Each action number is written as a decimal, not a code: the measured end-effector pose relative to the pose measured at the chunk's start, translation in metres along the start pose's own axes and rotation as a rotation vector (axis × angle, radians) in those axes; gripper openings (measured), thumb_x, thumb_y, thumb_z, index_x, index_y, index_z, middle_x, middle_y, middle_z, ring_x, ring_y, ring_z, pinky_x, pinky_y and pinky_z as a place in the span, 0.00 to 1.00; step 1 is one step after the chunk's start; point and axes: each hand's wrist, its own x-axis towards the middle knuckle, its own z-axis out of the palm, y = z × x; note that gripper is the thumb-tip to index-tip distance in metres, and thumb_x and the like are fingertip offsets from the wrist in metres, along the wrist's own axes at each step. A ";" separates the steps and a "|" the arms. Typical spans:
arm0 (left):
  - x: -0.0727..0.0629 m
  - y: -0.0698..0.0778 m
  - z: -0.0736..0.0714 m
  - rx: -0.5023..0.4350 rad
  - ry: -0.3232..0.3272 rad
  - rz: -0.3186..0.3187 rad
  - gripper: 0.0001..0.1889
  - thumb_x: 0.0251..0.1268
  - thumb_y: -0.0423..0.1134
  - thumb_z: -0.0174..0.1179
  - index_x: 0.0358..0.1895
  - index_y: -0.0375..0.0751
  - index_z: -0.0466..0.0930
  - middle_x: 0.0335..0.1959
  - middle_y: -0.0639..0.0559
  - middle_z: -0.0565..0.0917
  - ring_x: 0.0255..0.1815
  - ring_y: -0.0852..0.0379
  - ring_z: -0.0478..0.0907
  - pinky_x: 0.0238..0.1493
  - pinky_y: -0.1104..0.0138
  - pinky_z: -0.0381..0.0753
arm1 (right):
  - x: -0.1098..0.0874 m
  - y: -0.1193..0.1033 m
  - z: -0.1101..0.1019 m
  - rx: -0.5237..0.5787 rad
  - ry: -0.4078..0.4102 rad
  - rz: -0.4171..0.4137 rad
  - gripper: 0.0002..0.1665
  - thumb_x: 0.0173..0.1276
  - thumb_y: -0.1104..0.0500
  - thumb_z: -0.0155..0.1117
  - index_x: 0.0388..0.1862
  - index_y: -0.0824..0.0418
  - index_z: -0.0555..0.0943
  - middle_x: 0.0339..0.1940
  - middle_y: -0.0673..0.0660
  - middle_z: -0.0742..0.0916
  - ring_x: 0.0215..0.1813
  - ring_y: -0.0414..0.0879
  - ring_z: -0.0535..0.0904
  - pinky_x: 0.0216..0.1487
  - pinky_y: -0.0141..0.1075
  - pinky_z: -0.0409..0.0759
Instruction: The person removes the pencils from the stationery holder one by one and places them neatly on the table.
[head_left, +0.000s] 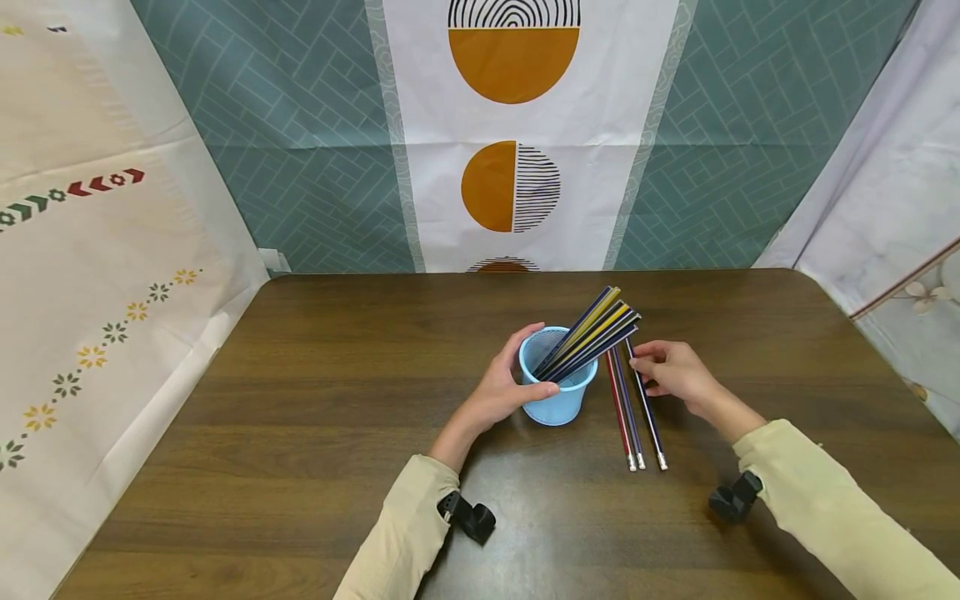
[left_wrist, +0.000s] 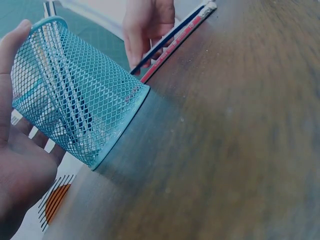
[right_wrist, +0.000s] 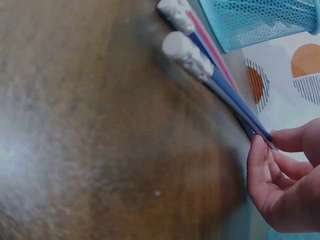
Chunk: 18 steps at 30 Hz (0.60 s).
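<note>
A light blue mesh pencil cup (head_left: pixel 557 408) stands on the table with a bundle of dark blue and yellow pencils (head_left: pixel 592 335) leaning to the right in it. My left hand (head_left: pixel 497 385) holds the cup from the left, thumb at the near side of the rim and fingers round the far side. To the right of the cup, my right hand (head_left: pixel 677 377) pinches a dark blue pencil (right_wrist: pixel 232 92) near its far end between thumb and fingertips; its white eraser end points toward me. A red pencil (head_left: pixel 621 417) and another blue pencil (head_left: pixel 632 417) lie just left of it.
The brown wooden table (head_left: pixel 337 400) extends to a patterned teal and white cloth (head_left: pixel 300 125) hanging behind it. White cloths hang at the left and right sides. Each wrist carries a small black camera (head_left: pixel 468 517).
</note>
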 end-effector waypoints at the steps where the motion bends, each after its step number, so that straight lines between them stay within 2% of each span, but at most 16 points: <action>1: 0.000 0.000 0.000 -0.002 -0.001 0.001 0.45 0.53 0.31 0.70 0.74 0.37 0.54 0.63 0.41 0.69 0.59 0.52 0.69 0.61 0.59 0.67 | 0.000 0.001 0.000 0.000 0.001 0.004 0.22 0.73 0.64 0.55 0.58 0.80 0.69 0.38 0.60 0.79 0.34 0.43 0.75 0.32 0.34 0.81; 10: -0.001 -0.002 0.000 -0.008 -0.002 0.011 0.44 0.54 0.36 0.71 0.73 0.44 0.57 0.63 0.41 0.69 0.60 0.50 0.69 0.61 0.60 0.67 | 0.002 0.004 0.005 -0.065 0.038 0.010 0.21 0.73 0.62 0.56 0.56 0.78 0.71 0.38 0.62 0.80 0.32 0.44 0.75 0.30 0.34 0.81; 18: 0.000 -0.003 0.000 -0.018 -0.002 0.009 0.44 0.54 0.38 0.72 0.73 0.43 0.57 0.63 0.42 0.69 0.61 0.50 0.68 0.61 0.60 0.66 | 0.001 0.006 0.006 -0.089 0.071 -0.001 0.21 0.73 0.63 0.57 0.55 0.79 0.72 0.39 0.64 0.80 0.31 0.44 0.75 0.28 0.34 0.81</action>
